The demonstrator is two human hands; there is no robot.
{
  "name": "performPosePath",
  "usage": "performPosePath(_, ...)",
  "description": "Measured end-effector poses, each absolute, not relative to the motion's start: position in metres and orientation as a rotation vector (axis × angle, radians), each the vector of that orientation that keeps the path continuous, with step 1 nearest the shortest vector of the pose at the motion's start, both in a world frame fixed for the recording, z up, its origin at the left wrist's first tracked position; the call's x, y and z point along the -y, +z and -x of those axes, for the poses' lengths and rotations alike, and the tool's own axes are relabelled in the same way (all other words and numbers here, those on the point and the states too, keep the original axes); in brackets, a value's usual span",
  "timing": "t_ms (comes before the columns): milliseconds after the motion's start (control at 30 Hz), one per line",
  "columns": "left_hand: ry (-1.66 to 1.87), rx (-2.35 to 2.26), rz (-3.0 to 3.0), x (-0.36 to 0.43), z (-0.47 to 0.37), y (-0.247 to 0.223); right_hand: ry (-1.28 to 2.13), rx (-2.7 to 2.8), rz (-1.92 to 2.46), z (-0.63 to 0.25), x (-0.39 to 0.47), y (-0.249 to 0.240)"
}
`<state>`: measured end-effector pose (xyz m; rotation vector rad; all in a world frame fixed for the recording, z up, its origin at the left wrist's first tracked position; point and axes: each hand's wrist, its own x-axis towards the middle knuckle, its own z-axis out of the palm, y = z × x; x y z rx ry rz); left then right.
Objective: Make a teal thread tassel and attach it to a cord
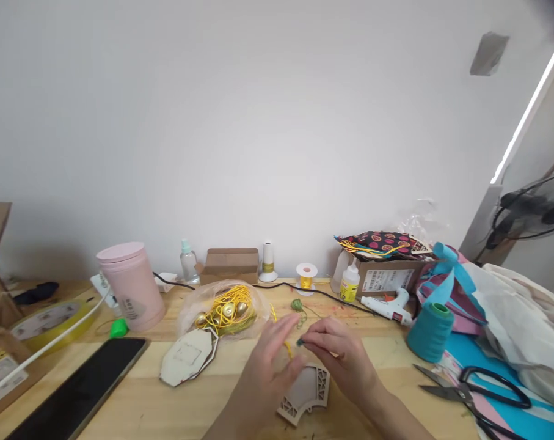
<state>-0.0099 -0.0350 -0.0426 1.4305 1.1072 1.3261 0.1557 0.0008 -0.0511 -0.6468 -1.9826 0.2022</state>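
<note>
My right hand [338, 357] pinches a small dark green piece [300, 342] between thumb and fingertips; its exact kind is too small to make out. Facing it, my left hand [272, 360] has its fingers stretched out and the thumb apart. Bits of yellow cord [288, 350] show beside the left fingers, partly hidden by them. Below both hands lies a fan-shaped wooden piece with cut-out lattice ends [321, 386], its left part covered by my left hand. A small tangle of green thread [297, 304] rests on the table just beyond the fingers.
Left are a bag of yellow cord and gold bells [231, 310], octagonal boards [185, 357], a phone [79, 391] and a pink tumbler [132, 287]. Right are scissors [464, 391], a teal thread cone [430, 333], a glue gun [391, 307] and a glue bottle [349, 282].
</note>
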Motion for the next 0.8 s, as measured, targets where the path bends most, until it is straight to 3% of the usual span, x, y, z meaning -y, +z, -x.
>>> performPosePath(200, 1.06, -1.153, -1.702, 0.0383, 0.0025, -0.045, 0.294, 1.864, 0.71, -0.1494, 0.0024, -0.0581)
performPosePath(567, 1.03, -1.28, -1.725, 0.0385, -0.0004, -0.0475, 0.228, 1.75, 0.792, -0.1474, 0.0073, -0.0582)
performPosePath(800, 1.004, -1.174, -1.56, 0.0343, -0.0014, -0.0497, 0.589, 1.693, 0.823, -0.1476, 0.0062, -0.0535)
